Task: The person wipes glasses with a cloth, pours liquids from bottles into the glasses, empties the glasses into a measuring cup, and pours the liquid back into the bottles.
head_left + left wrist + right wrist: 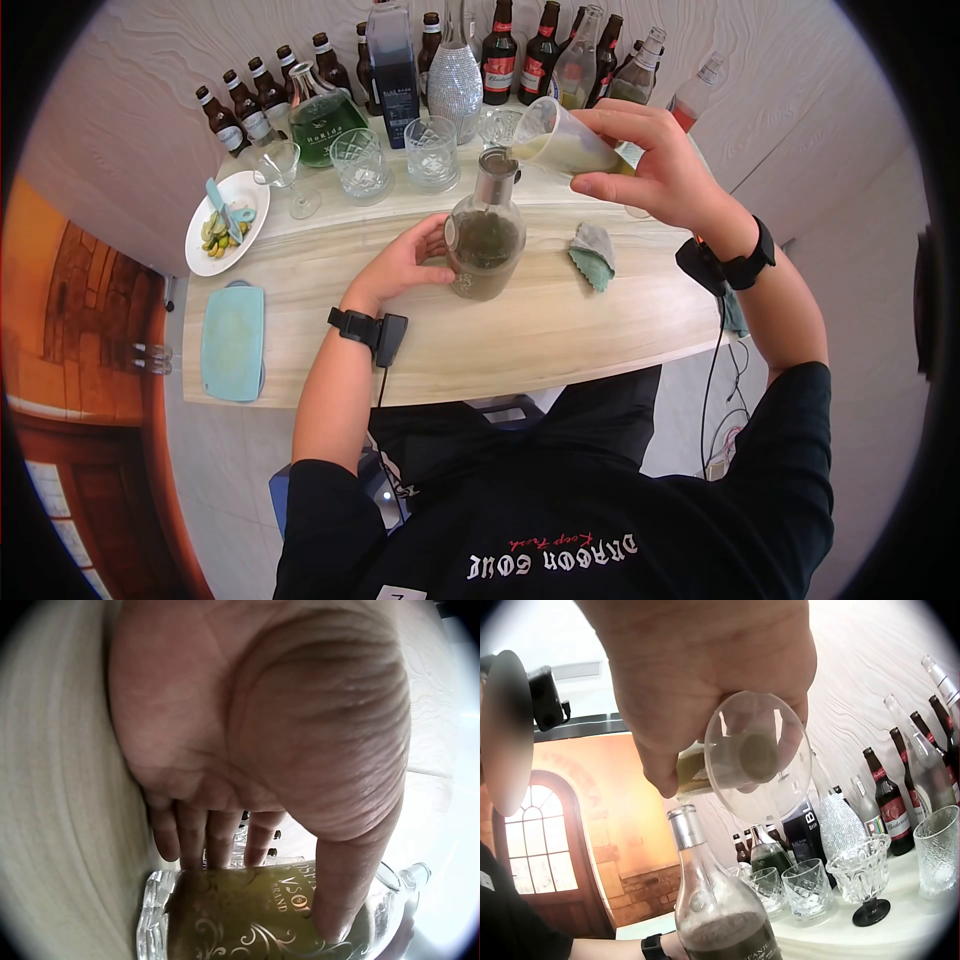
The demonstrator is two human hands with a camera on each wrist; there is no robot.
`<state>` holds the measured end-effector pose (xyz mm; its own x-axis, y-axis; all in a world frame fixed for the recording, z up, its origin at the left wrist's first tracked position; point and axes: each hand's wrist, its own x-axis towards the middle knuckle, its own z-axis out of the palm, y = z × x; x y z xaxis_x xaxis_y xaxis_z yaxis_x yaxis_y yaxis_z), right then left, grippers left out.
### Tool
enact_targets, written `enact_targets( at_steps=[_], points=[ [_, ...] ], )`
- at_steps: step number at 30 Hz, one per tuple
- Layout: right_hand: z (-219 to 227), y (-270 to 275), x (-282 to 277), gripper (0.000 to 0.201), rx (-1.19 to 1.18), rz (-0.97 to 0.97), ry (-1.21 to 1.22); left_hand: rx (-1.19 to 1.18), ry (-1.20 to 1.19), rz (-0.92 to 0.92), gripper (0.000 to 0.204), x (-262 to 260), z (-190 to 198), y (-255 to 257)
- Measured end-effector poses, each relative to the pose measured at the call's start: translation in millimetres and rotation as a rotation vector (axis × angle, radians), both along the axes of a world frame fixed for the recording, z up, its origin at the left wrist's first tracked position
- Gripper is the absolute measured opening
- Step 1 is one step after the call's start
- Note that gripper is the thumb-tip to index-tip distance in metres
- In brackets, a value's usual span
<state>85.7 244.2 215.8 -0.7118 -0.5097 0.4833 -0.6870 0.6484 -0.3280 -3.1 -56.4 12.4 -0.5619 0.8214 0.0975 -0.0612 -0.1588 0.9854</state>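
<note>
A glass bottle (487,240) with a silver neck stands upright on the table, partly filled with dark greenish liquid; gold lettering shows in the left wrist view. My left hand (412,262) holds its lower body, with the thumb (341,900) on the near side and the fingers around the far side. Above and right of the bottle, my right hand (665,170) grips a clear plastic cup (570,138). The cup is tipped on its side with its rim by the bottle's mouth (681,814). Yellowish liquid (694,769) shows inside the cup.
Several brown beer bottles (498,65), a green decanter (325,130) and cut-glass tumblers (432,155) line the back. A crumpled cloth (594,258) lies right of the bottle. At left are a white plate (200,260) with fruit pieces and a knife, and a light-blue cutting board (233,345).
</note>
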Motion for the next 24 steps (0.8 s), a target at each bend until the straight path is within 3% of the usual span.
enact_targets(
  at_steps=[24],
  points=[
    [11, 0, -1, 0.052, 0.078, 0.018, -0.006, -0.006, 0.003, 0.001, 0.086, 0, 1, 0]
  ],
)
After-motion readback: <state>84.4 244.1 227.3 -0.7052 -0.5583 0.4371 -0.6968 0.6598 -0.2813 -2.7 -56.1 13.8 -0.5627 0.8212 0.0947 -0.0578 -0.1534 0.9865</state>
